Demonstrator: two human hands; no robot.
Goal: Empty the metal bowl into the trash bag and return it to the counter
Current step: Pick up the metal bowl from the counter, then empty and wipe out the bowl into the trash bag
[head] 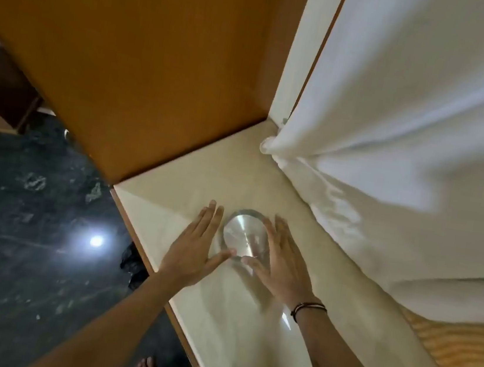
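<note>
Our left hand (195,249) and right hand (278,257) flank the bowl (244,234) on the counter (170,204), fingers spread, thumbs touching its rim. It looks empty, so we judge this the return step; next, let go.

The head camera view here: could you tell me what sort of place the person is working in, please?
Probably a home interior, perhaps a kitchen corner. A pale counter meets a wooden cabinet side, a white curtain hangs beside it, and the floor is dark polished stone. Both hands flank a metal bowl.

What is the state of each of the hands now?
Left hand: open, flat beside the metal bowl.
Right hand: open, on the bowl's other side.
</note>
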